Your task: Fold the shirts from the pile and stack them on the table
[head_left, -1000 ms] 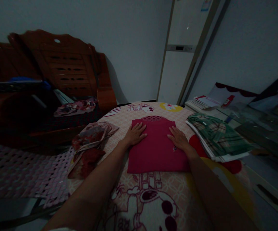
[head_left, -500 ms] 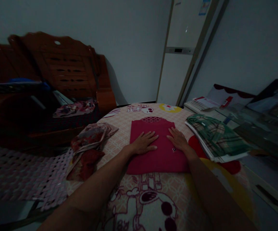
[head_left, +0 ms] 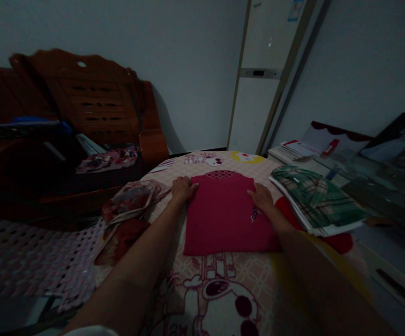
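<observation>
A folded dark pink shirt (head_left: pixel 219 214) lies flat on the table, its neckline at the far side and a small embroidered motif near its right edge. My left hand (head_left: pixel 183 189) is at the shirt's far left edge, thumb on top and fingers curled down beside it. At the right edge, my right hand (head_left: pixel 262 198) has its thumb over the cloth and the other fingers around the side. Both hands appear closed on the edges; the fingertips are hidden.
A patterned tablecloth (head_left: pixel 174 170) covers the table. Crumpled reddish clothing (head_left: pixel 128 205) lies at left, a folded green plaid garment (head_left: pixel 314 196) at right. Beyond stand a wooden chair (head_left: pixel 97 102) and a tall white cabinet-like unit (head_left: pixel 254 107). A woven chair seat (head_left: pixel 37 256) is at lower left.
My hands, spread flat on the shirt before, have moved outward to its left and right edges, the left hand farther. The fingers have curled around the sides. The shirt stays in place.
</observation>
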Available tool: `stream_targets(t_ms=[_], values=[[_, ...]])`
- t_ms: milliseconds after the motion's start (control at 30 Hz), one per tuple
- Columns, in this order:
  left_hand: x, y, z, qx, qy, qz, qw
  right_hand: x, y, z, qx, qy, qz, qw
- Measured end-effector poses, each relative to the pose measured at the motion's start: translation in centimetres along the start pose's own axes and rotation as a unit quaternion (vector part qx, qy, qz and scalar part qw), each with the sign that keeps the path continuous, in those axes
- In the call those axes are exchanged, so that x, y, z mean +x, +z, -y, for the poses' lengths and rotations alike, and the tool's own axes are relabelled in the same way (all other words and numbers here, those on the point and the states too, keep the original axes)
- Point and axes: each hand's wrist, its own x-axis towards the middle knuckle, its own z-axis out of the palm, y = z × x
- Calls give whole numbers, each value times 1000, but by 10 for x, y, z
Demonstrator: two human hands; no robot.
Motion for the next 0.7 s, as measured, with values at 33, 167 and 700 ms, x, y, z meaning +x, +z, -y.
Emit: stream_targets(t_ms=[33, 167, 700], values=[[4, -2, -2, -6, -17, 5, 1000, 7, 0, 0, 1, 11, 3, 1000], [13, -2, -9, -47, -48, 15, 998, 37, 3, -1, 20, 55, 16, 998], [29, 10, -5, -253, 18, 7, 967, 60, -5, -7, 309, 107, -22, 945]])
